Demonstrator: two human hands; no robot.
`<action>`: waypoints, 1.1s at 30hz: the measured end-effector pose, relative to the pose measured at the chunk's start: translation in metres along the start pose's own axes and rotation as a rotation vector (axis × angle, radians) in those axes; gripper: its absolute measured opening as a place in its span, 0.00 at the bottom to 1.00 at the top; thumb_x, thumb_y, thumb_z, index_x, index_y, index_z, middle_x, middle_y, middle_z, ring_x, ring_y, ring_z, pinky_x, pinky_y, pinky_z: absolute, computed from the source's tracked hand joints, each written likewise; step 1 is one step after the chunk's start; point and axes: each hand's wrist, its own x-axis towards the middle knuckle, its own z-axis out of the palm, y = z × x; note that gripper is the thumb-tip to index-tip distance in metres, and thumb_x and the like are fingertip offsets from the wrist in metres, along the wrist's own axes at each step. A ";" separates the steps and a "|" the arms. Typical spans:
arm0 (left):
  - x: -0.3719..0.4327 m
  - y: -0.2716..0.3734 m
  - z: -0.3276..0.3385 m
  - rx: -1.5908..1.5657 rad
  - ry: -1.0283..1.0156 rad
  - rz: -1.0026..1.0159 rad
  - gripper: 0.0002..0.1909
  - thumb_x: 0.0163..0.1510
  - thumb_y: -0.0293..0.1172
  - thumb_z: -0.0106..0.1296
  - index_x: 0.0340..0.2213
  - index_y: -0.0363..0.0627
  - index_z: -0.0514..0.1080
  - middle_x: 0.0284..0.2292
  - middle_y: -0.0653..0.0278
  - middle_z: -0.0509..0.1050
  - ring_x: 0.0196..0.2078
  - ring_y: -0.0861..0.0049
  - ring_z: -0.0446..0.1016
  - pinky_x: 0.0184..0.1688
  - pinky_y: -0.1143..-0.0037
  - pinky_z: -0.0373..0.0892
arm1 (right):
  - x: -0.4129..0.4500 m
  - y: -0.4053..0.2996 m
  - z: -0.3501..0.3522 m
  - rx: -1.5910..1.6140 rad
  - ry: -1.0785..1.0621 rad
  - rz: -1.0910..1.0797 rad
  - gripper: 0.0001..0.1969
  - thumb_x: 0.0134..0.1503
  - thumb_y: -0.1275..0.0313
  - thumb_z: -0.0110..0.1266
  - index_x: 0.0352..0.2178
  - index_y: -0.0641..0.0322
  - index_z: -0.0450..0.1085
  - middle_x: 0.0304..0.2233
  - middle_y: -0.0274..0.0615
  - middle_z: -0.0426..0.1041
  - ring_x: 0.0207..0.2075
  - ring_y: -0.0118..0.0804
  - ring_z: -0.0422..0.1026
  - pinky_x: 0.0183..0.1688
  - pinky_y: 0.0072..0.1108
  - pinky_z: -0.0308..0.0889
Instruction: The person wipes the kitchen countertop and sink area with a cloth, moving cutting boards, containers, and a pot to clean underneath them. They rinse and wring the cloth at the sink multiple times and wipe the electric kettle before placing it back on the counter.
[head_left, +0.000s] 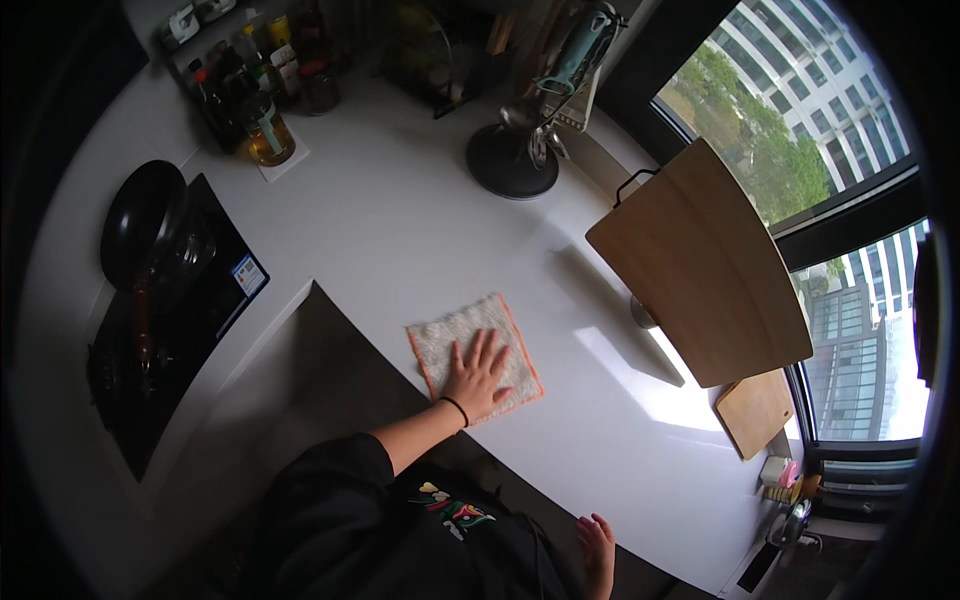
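Observation:
My left hand (476, 379), with a dark band at the wrist, lies palm down and fingers spread on a light grey cloth with orange edging (442, 341). The cloth is spread flat on the white countertop (390, 247), close to its front edge, and its near edge is partly hidden by my wrist. Lower right, beside the counter's front edge, my right hand (597, 540) is raised with its fingers loosely bent and nothing visible in it.
A large wooden board (705, 262) stands by the window, a smaller cutting board (754, 412) beyond it. A utensil stand (512, 161) is at the back. Bottles, including one of amber liquid (270, 139), stand back left. A dark pan (142, 221) sits on the black cooktop (202, 277).

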 end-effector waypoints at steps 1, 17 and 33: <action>0.009 0.020 0.003 -0.034 -0.054 0.165 0.40 0.54 0.61 0.34 0.60 0.48 0.48 0.63 0.51 0.39 0.65 0.54 0.36 0.58 0.43 0.39 | -0.002 0.008 -0.003 0.030 0.011 0.009 0.18 0.59 0.65 0.46 0.49 0.59 0.61 0.44 0.42 0.72 0.42 0.34 0.72 0.41 0.25 0.65; 0.193 -0.077 -0.012 0.121 0.181 -0.556 0.37 0.54 0.60 0.38 0.60 0.56 0.50 0.63 0.57 0.41 0.66 0.61 0.36 0.60 0.49 0.40 | -0.070 0.099 -0.051 0.407 0.299 0.136 0.20 0.58 0.64 0.49 0.50 0.57 0.61 0.45 0.41 0.71 0.44 0.34 0.70 0.41 0.24 0.64; -0.078 0.247 0.062 0.094 -0.152 0.272 0.40 0.53 0.56 0.39 0.60 0.43 0.49 0.62 0.46 0.37 0.65 0.47 0.34 0.56 0.40 0.35 | -0.025 0.150 -0.141 0.463 0.135 0.133 0.18 0.59 0.64 0.47 0.50 0.56 0.62 0.45 0.36 0.72 0.43 0.26 0.71 0.38 0.18 0.62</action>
